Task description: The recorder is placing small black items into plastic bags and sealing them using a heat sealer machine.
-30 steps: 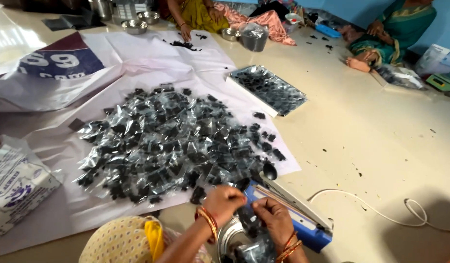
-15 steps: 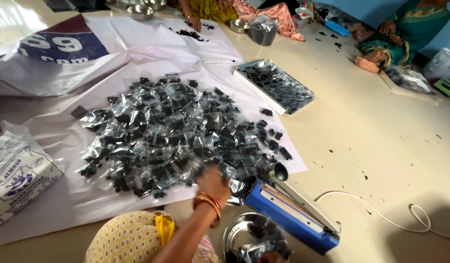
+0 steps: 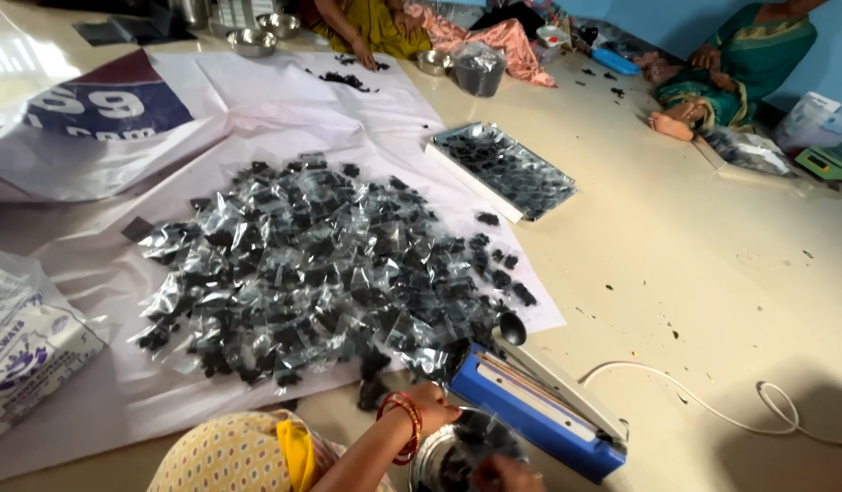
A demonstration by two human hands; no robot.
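My left hand point(image 3: 432, 407), with red and gold bangles at the wrist, rests at the near edge of a big pile of small clear packets with dark contents point(image 3: 321, 260). Its fingers are curled beside the left end of a blue heat sealer point(image 3: 541, 412). I cannot see whether it holds a packet. Only the fingertips of my right hand point(image 3: 505, 473) show at the bottom edge, over a steel bowl point(image 3: 439, 456) with a few packets in it. The pile lies on a white sheet point(image 3: 284, 128) on the floor.
A flat tray of packets point(image 3: 505, 169) lies beyond the pile. A printed sack point(image 3: 25, 333) sits at the left. A white cord point(image 3: 712, 405) runs from the sealer. Other people sit at the far side with steel bowls point(image 3: 252, 41) and a green scale point(image 3: 826, 162).
My left hand reached out onto the pile and has drawn back to the sealer's left end. My right hand dropped almost out of view. The camera view shifted slightly.
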